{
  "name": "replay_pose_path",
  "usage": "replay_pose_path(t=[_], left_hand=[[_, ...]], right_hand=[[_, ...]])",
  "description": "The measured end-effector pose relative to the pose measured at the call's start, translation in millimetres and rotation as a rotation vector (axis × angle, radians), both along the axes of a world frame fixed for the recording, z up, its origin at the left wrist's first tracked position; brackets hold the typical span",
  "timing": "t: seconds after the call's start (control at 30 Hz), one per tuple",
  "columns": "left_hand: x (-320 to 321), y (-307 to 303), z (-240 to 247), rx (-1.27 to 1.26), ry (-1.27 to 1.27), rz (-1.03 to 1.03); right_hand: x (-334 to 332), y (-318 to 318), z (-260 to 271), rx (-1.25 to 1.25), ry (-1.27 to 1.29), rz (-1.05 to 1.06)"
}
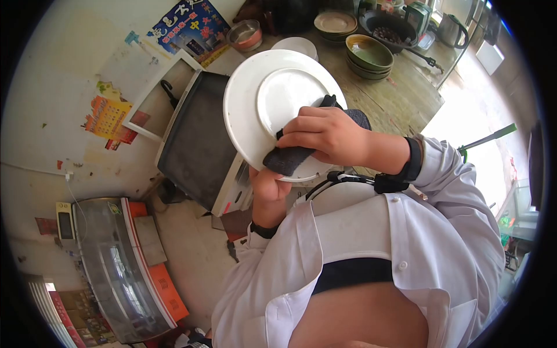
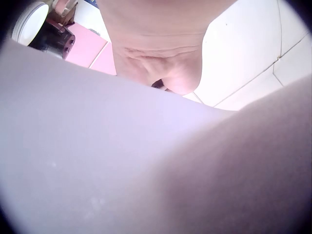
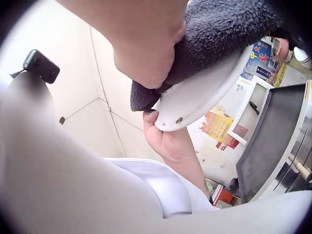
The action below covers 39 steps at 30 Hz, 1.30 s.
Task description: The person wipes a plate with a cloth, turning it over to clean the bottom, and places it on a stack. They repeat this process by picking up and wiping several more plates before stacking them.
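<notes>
A large white plate (image 1: 241, 104) is held up in front of the body, its underside with the foot ring facing the head camera. At its lower edge the left hand (image 1: 268, 187) grips the rim; the right wrist view shows that hand (image 3: 168, 141) at the plate (image 3: 195, 102) rim. The right hand (image 1: 331, 134) holds a dark grey cloth (image 1: 288, 160) against the plate, with fingers bent over it. In the right wrist view the cloth (image 3: 214, 39) covers part of the plate. Mostly sleeve and the left hand's wrist fill the left wrist view.
Behind the plate is a worktop (image 1: 406, 95) with stacked green bowls (image 1: 369, 53), brown plates (image 1: 335, 24), a black pan (image 1: 386, 29) and a kettle (image 1: 451, 30). A dark flat griddle (image 1: 197, 139) stands left of the plate. A glass display case (image 1: 116, 261) is at lower left.
</notes>
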<state>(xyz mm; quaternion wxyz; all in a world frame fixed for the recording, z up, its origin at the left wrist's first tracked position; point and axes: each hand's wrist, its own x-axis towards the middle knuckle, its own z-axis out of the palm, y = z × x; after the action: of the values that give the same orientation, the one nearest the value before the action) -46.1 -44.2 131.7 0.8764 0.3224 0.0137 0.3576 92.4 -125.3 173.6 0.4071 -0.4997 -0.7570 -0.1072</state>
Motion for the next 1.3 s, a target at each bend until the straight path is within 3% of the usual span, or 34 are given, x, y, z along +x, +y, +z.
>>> replay_pose_path(t=[0.1, 0.17, 0.3, 0.4, 0.53, 0.63, 0.97, 1.03, 1.23, 1.3], left_hand=[[-1.4, 2.5, -6.1, -0.030, 0.086, 0.093], [-7.1, 13.5, -21.2, 0.010, 0.053, 0.016], [-4.1, 6.6, 3.8, 0.036, 0.061, 0.078], [-5.2, 8.9, 5.9, 0.072, 0.113, 0.156], [-10.6, 9.9, 1.6, 0.097, 0.026, 0.058], [-7.9, 4.3, -1.0, 0.135, -0.008, -0.001], [-10.4, -3.0, 3.2, 0.000, 0.054, 0.066], [-12.3, -0.4, 4.9, 0.033, -0.011, -0.044], [-1.3, -2.0, -6.9, 0.025, -0.014, 0.082], [-1.9, 0.4, -3.9, 0.083, -0.038, 0.030]], right_hand=[[2.9, -9.1, -0.5, -0.042, -0.058, 0.038], [7.3, -15.4, -0.2, -0.092, -0.127, 0.080], [20.3, -25.7, -9.9, -0.141, -0.176, 0.043], [27.9, -26.3, -10.6, -0.147, -0.038, 0.030], [26.6, -19.5, 9.2, -0.075, 0.182, -0.030], [14.4, -9.8, 23.8, -0.033, 0.206, -0.086], [-7.7, -13.9, 1.7, -0.047, -0.036, 0.012], [-3.5, -22.6, -1.0, -0.107, -0.092, 0.033], [-8.5, 2.2, 7.7, 0.043, -0.023, -0.050], [-13.9, 7.6, 11.8, 0.074, 0.010, -0.105]])
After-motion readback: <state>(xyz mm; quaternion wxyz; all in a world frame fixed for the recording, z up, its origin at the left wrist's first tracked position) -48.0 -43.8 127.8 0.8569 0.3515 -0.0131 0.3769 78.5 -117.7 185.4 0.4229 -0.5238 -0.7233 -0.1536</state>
